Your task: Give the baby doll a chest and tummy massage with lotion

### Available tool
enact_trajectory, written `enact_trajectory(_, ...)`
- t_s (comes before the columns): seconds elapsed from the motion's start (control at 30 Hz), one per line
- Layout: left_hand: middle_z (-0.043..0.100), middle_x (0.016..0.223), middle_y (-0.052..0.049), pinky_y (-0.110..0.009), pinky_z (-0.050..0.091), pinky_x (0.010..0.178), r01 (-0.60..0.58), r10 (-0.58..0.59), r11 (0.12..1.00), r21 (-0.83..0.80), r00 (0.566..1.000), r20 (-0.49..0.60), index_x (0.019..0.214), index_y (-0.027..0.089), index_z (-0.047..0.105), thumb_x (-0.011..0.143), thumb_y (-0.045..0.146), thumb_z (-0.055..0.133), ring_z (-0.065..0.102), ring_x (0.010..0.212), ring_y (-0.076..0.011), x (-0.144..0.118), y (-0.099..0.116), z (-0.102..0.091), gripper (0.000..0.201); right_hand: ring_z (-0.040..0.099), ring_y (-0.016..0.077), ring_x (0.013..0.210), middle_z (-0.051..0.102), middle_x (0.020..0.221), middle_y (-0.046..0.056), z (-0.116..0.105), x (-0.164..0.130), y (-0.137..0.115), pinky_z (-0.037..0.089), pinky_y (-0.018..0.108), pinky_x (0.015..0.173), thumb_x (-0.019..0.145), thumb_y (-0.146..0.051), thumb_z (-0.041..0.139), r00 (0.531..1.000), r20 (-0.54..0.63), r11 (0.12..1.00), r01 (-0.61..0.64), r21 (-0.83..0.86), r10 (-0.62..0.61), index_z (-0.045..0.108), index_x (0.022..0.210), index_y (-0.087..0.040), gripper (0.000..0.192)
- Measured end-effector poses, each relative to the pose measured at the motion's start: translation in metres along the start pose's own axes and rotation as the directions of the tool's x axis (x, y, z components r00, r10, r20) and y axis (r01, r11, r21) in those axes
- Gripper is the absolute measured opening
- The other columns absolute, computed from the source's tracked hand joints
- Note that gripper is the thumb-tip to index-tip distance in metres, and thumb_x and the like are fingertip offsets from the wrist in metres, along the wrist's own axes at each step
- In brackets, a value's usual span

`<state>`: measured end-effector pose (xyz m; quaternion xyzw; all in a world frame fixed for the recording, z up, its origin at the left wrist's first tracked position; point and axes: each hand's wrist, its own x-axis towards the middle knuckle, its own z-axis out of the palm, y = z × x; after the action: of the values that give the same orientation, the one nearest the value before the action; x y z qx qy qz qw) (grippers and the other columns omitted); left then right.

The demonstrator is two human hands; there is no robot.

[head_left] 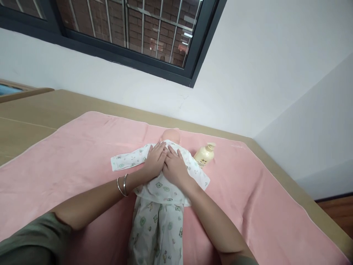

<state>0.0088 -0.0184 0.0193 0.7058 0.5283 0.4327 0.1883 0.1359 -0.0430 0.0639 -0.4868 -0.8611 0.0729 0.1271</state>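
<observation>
Doll's (171,137) chest hidden under both hands; legs cut off below.

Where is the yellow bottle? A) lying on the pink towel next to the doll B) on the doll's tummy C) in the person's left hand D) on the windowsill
A: the yellow pump bottle lies on the pink towel beside the baby doll, while the left hand and right hand both rest flat on the doll's chest and hold nothing.
</observation>
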Motion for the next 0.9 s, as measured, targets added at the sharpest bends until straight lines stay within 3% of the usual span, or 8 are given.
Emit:
enact_trajectory(0.07, 0.049, 0.158, -0.014, -0.058, 0.02, 0.127, -0.034, 0.034, 0.998, 0.048, 0.999, 0.01, 0.147, 0.016, 0.052, 0.104, 0.035, 0.027, 0.036, 0.153, -0.0283, -0.005, 0.0, 0.002, 0.052, 0.023, 0.0273, 0.157, 0.039, 0.163, 0.009, -0.004, 0.007, 0.016, 0.017, 0.055, 0.127, 0.105, -0.026, 0.033, 0.997, -0.051, 0.997, -0.063, 0.052, 0.066, 0.045, 0.155, -0.019, 0.052)
enact_trajectory(0.17, 0.048, 0.159, -0.015, -0.06, 0.021, 0.125, -0.056, 0.053, 0.991, 0.124, 0.998, 0.027, 0.143, 0.018, 0.055, 0.104, 0.036, 0.03, 0.035, 0.153, -0.0307, -0.007, -0.002, 0.004, 0.05, 0.029, 0.0304, 0.155, 0.036, 0.164, 0.018, -0.008, 0.015, 0.035, 0.024, 0.051, 0.125, 0.107, -0.034, 0.033, 0.965, -0.116, 0.97, -0.224, 0.098, 0.235, 0.045, 0.154, -0.01, 0.054)
enact_trajectory(0.27, 0.049, 0.158, -0.015, -0.061, 0.022, 0.125, -0.008, -0.003, 0.985, 0.174, 0.998, 0.061, 0.141, 0.019, 0.057, 0.104, 0.038, 0.031, 0.036, 0.152, -0.0312, 0.006, -0.006, 0.001, 0.05, 0.031, 0.0352, 0.153, 0.037, 0.161, 0.025, -0.004, 0.011, 0.03, 0.026, 0.052, 0.124, 0.107, -0.036, 0.032, 0.938, -0.121, 0.945, -0.321, 0.063, 0.326, 0.04, 0.154, 0.0, 0.059)
enact_trajectory(0.37, 0.051, 0.156, -0.015, -0.059, 0.024, 0.124, 0.039, -0.064, 0.977, 0.207, 0.991, 0.113, 0.142, 0.017, 0.056, 0.103, 0.038, 0.03, 0.039, 0.151, -0.0318, 0.022, -0.011, -0.003, 0.051, 0.028, 0.0395, 0.153, 0.035, 0.162, 0.027, 0.007, 0.0, 0.007, 0.025, 0.058, 0.123, 0.106, -0.033, 0.034, 0.939, -0.134, 0.947, -0.321, -0.014, 0.317, 0.038, 0.156, 0.0, 0.059)
enact_trajectory(0.47, 0.051, 0.156, -0.017, -0.057, 0.027, 0.124, 0.016, -0.046, 0.967, 0.253, 0.993, 0.113, 0.143, 0.013, 0.055, 0.103, 0.035, 0.028, 0.039, 0.15, -0.0333, 0.023, -0.012, -0.003, 0.053, 0.024, 0.0371, 0.155, 0.033, 0.164, 0.023, 0.012, -0.005, -0.005, 0.023, 0.058, 0.124, 0.105, -0.031, 0.037, 0.96, -0.147, 0.968, -0.247, -0.045, 0.239, 0.04, 0.157, -0.007, 0.057)
enact_trajectory(0.6, 0.051, 0.155, -0.02, -0.056, 0.03, 0.122, -0.066, 0.052, 0.944, 0.325, 0.997, 0.05, 0.145, 0.011, 0.051, 0.1, 0.031, 0.032, 0.038, 0.15, -0.0348, 0.002, -0.007, 0.003, 0.053, 0.029, 0.032, 0.154, 0.038, 0.163, 0.016, 0.003, 0.007, 0.022, 0.022, 0.054, 0.125, 0.106, -0.03, 0.03, 0.959, -0.104, 0.965, -0.261, 0.034, 0.263, 0.043, 0.156, -0.012, 0.054)
enact_trajectory(0.73, 0.054, 0.152, -0.02, -0.056, 0.032, 0.121, -0.131, 0.121, 0.93, 0.343, 0.991, 0.049, 0.143, 0.012, 0.053, 0.098, 0.033, 0.038, 0.039, 0.149, -0.0371, -0.005, -0.007, 0.004, 0.052, 0.024, 0.0325, 0.156, 0.034, 0.164, 0.021, -0.008, 0.019, 0.056, 0.023, 0.053, 0.124, 0.108, -0.044, 0.026, 0.927, -0.03, 0.925, -0.369, 0.087, 0.373, 0.037, 0.157, -0.006, 0.063)
enact_trajectory(0.9, 0.056, 0.145, -0.027, -0.054, 0.035, 0.118, -0.042, -0.006, 0.937, 0.348, 0.991, 0.135, 0.138, 0.002, 0.054, 0.098, 0.037, 0.035, 0.048, 0.141, -0.0384, 0.022, -0.014, -0.005, 0.056, 0.025, 0.0352, 0.155, 0.036, 0.161, 0.027, -0.001, 0.008, 0.032, 0.018, 0.054, 0.125, 0.108, -0.037, 0.028, 0.935, -0.08, 0.938, -0.347, -0.014, 0.344, 0.038, 0.155, -0.001, 0.061)
